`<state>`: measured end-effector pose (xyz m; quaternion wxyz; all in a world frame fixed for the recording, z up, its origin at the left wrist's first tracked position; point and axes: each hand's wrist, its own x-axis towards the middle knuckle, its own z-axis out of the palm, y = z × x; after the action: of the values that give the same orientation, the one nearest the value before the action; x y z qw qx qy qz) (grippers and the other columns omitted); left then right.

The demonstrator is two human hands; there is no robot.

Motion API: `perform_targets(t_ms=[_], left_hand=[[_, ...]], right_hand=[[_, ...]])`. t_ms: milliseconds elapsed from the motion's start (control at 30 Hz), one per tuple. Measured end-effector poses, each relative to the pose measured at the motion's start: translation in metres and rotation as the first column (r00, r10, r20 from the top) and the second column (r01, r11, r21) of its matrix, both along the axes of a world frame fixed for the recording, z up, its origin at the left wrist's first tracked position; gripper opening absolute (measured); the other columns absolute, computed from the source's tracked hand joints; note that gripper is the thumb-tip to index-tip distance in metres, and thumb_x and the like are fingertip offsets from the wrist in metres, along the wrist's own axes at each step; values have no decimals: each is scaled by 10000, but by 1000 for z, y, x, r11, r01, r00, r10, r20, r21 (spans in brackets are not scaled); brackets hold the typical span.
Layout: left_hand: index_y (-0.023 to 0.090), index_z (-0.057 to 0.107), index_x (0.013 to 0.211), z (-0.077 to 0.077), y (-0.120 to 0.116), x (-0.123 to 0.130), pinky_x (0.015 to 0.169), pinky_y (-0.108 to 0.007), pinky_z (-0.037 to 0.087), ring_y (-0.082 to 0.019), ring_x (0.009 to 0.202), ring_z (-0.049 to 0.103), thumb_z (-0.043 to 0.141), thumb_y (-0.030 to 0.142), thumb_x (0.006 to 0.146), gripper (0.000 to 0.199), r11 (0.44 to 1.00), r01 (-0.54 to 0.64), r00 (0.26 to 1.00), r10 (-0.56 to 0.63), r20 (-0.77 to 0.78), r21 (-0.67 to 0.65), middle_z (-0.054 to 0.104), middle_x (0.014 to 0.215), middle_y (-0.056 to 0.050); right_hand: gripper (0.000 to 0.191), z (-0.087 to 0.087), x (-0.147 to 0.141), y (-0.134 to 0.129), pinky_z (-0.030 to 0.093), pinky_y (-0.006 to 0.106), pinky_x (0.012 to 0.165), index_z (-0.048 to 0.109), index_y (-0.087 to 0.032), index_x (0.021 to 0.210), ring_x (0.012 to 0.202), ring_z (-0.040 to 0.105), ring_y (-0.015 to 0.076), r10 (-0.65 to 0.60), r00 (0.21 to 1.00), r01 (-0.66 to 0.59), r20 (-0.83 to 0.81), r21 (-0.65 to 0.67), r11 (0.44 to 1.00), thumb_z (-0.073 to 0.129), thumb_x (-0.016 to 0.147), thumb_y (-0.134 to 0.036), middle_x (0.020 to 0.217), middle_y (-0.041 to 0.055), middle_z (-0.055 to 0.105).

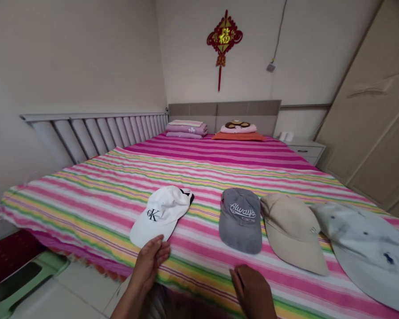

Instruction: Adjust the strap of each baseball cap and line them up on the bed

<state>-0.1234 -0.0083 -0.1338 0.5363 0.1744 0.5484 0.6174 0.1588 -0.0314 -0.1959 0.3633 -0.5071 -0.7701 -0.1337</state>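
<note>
A white baseball cap point(166, 208) with a black "CK" logo lies on the striped bedspread, its brim pointing toward the front left. My left hand point(153, 257) grips the edge of that brim, thumb on top and fingers curled below. My right hand point(254, 290) rests low over the bedspread with its fingers curled in, and I see nothing in it. Just beyond it, not touching, is a grey baseball cap point(241, 221) with white "Always" lettering. To its right sit a beige baseball cap point(292, 235) and a pale cap point(365, 243) with a small dark emblem.
The bed point(96, 195) fills most of the view, with a metal rail point(96, 126) along its left side. Folded bedding point(186, 128) and a pink pillow point(237, 128) lie by the headboard point(249, 108). A green stool point(36, 274) stands at lower left; a nightstand point(307, 148) stands back right.
</note>
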Motion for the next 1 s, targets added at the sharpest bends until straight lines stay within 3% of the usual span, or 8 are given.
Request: perform_targets(t_ms=[133, 267, 333, 467, 667, 900, 1000], left_hand=[[119, 564, 885, -2, -2, -8, 473, -181, 474, -99, 493, 596, 533, 86, 761, 132, 988, -156, 988, 156, -18, 11, 625, 571, -13], [151, 552, 772, -13, -3, -21, 401, -110, 395, -36, 374, 472, 579, 77, 722, 93, 882, -463, 884, 467, -33, 85, 519, 439, 76], [163, 538, 759, -16, -4, -27, 400, -99, 395, -28, 375, 469, 585, 78, 719, 105, 846, -529, 847, 531, -14, 68, 522, 451, 86], [149, 552, 731, -15, -9, -32, 466, -139, 473, -57, 471, 566, 567, 78, 738, 73, 884, -468, 883, 468, 43, -1, 589, 544, 45], [147, 550, 692, -4, -8, -30, 459, -154, 490, -64, 448, 569, 585, 97, 743, 79, 930, -367, 921, 365, 138, -16, 581, 525, 43], [133, 521, 649, 26, 8, -31, 392, -115, 438, -39, 385, 514, 514, 0, 748, 165, 939, -307, 925, 257, 280, 152, 569, 496, 47], [147, 571, 732, 42, 12, -28, 422, -119, 440, -34, 446, 523, 560, 14, 707, 136, 915, -273, 937, 183, 298, 298, 624, 617, 46]], right_hand=[[244, 1, 0, -1, 318, 277, 578, 506, -198, 693, 533, 510, 169, 6, 1000, -6, -15, 7, 1000, 389, 890, -282, 590, 15, 567], [246, 1, 0, -2, 320, 276, 577, 509, -199, 693, 534, 511, 167, 6, 1000, -6, -15, 21, 1000, 386, 891, -277, 591, 15, 570], [255, 1, -1, -2, 318, 276, 571, 504, -199, 680, 523, 504, 165, 3, 1000, -2, -13, 25, 1000, 383, 891, -275, 579, 13, 562], [244, 1, 0, -2, 320, 280, 572, 507, -193, 684, 529, 506, 168, -9, 1000, 9, 1, 26, 1000, 399, 885, -279, 585, 18, 561], [264, 2, 0, -3, 324, 277, 577, 508, -190, 671, 527, 508, 163, -4, 1000, 4, 9, 34, 999, 386, 891, -271, 577, 20, 555], [271, 1, -1, -3, 316, 275, 573, 515, -190, 672, 538, 508, 165, -5, 1000, 5, 19, 16, 1000, 382, 890, -278, 587, 22, 556], [282, 0, 0, -3, 321, 272, 567, 524, -189, 664, 536, 502, 163, 15, 999, -16, -37, -23, 1000, 384, 886, -289, 586, 24, 559]])
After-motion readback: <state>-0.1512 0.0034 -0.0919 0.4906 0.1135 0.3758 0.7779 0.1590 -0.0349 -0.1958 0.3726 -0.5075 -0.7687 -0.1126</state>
